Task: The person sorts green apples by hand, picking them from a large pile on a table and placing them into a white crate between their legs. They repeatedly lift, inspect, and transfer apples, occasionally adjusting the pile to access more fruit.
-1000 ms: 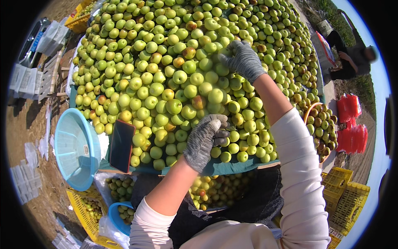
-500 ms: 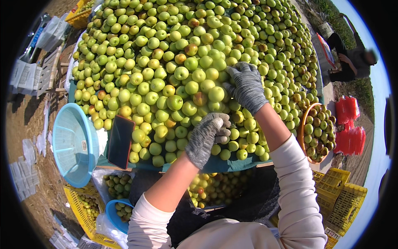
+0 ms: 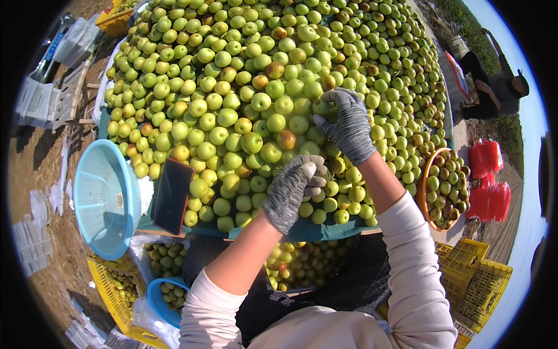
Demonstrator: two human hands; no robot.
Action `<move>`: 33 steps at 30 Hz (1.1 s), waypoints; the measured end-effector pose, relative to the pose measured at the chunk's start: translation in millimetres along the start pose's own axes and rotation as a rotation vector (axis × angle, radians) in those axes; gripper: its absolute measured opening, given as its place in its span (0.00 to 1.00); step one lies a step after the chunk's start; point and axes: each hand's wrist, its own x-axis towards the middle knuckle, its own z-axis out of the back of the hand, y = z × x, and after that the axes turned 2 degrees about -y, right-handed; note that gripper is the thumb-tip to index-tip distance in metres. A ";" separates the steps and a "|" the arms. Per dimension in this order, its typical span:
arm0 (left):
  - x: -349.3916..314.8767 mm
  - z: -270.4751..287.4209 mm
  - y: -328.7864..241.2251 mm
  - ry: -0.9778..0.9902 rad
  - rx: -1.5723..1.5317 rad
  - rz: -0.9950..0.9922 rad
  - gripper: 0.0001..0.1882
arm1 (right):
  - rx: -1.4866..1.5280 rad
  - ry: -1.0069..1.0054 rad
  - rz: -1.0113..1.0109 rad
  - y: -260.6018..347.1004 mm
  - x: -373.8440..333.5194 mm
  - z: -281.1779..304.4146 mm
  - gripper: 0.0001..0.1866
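Right hand [image 3: 347, 125] is straddling a green fruit [image 3: 321, 107] in the heap [image 3: 218, 135], fingers parted, left hand [image 3: 292, 191] is sitting curled, contents hidden, and a hasty pluck could be sending neighbours [image 3: 299, 125] rolling off the surface [image 3: 314, 232]!

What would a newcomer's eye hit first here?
A big heap of green fruit fills the upper middle of the view. Against it stand out the gray-gloved left hand, nearer the front edge, and right hand, farther in and to the right. Off to the sides, a light-blue basket at left and bright red bundles at right likely also catch the eye.
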 end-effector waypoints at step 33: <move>-2.4 -7.0 -17.5 -0.276 0.712 -0.534 0.08 | 0.631 0.079 -0.059 48.7 -82.3 50.4 0.25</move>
